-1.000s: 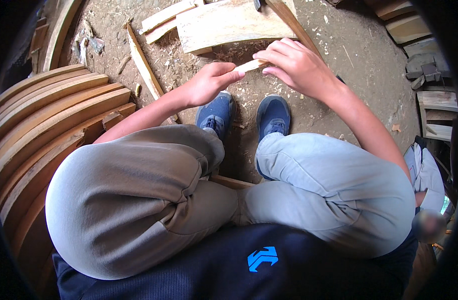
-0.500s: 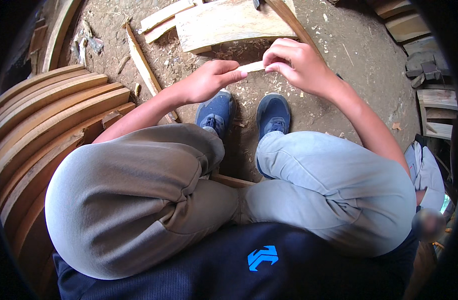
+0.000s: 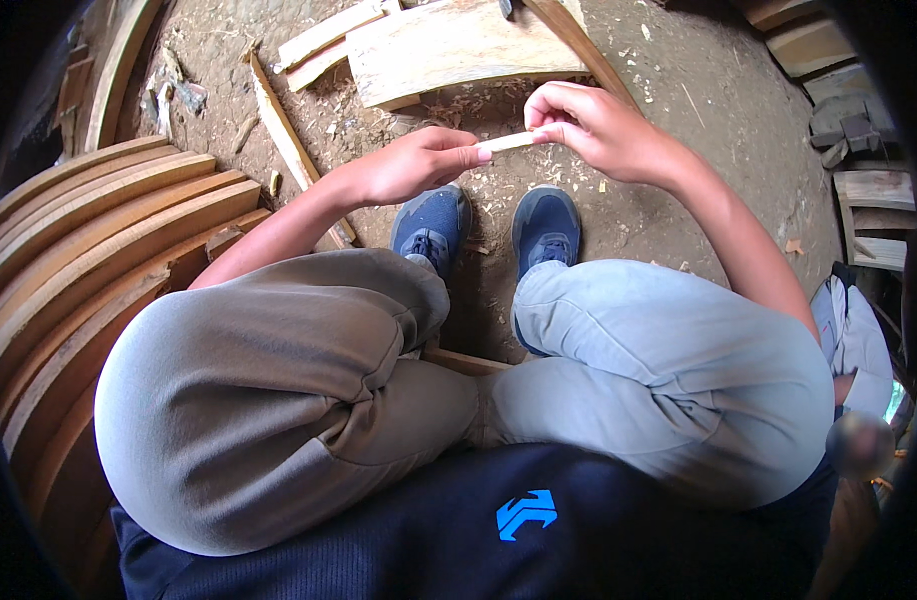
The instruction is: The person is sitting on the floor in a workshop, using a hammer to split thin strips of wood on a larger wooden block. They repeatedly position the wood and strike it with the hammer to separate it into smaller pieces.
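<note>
Head view: a small stick (image 3: 511, 142) of pale wood, slim and straight, spans the gap between the person's two hands, held up over the floor just beyond the toes of the shoes. The left hand (image 3: 419, 165) has one end clamped between thumb and bent fingers; the right hand (image 3: 589, 130) pinches the opposite end with its thumb and fingertips, the other fingers curled. The two hands are apart, joined only by the wood.

Beyond them lies a broad, light board (image 3: 459, 50) with a curved near edge and smooth grain. A straight brown wooden handle (image 3: 584, 55) slants across its right end. Beside the board, to the left, are narrower pale pieces (image 3: 324, 45), and nearer the left forearm a long, rough strip (image 3: 294, 145) with splintered edges lies at a slant.

The floor (image 3: 709, 190) is packed brown earth, sprinkled with thin, curly shavings (image 3: 494, 185). On the left, thick curved planks (image 3: 109, 265) stand in a close row, their sawn edges pale. Blue shoes (image 3: 434, 225) in woven fabric sit under soft, creased grey trousers (image 3: 269, 390). At the right rim another person (image 3: 864, 345) is partly visible in light clothing.
</note>
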Available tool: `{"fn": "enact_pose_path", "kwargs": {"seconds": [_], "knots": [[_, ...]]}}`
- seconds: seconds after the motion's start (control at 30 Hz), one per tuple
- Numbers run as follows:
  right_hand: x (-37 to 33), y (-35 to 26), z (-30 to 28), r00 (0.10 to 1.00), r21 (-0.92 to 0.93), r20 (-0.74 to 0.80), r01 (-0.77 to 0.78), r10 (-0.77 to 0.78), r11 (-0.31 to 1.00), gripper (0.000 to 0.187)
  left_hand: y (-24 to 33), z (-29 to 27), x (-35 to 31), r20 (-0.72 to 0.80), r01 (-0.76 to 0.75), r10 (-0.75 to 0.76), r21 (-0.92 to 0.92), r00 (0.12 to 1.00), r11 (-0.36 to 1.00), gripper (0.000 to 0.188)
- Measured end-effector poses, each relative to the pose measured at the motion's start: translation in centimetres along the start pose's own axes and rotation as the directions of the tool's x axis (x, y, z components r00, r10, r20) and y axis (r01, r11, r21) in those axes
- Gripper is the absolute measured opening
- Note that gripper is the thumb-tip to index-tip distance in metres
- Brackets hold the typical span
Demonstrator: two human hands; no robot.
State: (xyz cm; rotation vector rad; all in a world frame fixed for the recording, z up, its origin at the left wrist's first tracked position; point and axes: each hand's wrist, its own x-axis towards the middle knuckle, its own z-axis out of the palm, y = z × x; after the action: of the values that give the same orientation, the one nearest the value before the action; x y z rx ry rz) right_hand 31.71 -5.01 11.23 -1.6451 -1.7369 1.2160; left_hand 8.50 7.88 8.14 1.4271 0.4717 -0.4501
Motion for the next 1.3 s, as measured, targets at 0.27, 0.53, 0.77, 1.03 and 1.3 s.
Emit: {"fn": "enact_pose_path", "kwargs": {"seconds": [0.27,0.53,0.77,1.03,1.3], "knots": [[0.1,0.3,-0.1,0.998,0.118,0.0,-0.069,0.07,0.991,0.007,0.1,-0.4,-0.1,0.078,0.03,-0.024,-0.078,0.997,0.997,0.038],[0.5,1.6,-0.1,0.998,0.253,-0.063,0.017,-0.001,0.967,0.012,0.1,-1.0,-0.6,0.133,0.128,-0.109,-0.14,0.985,0.982,0.037],[0.3,4.1,-8.3,0.865,0.442,-0.475,0.074,0.163,0.894,0.033,-3.1,-0.3,-0.7,0.219,0.231,-0.211,-0.073,0.953,0.97,0.037],[-1.2,-1.6,-6.2,0.985,-0.158,-0.078,-0.167,0.156,0.973,0.026,-1.3,-0.2,-1.5,0.058,0.153,-0.152,-0.002,0.987,0.988,0.036],[-1.7,-0.5,-2.5,0.987,-0.354,0.159,0.032,0.026,0.935,0.038,-1.2,-0.9,-1.5,0.091,0.19,-0.189,-0.01,0.978,0.982,0.036]]}}
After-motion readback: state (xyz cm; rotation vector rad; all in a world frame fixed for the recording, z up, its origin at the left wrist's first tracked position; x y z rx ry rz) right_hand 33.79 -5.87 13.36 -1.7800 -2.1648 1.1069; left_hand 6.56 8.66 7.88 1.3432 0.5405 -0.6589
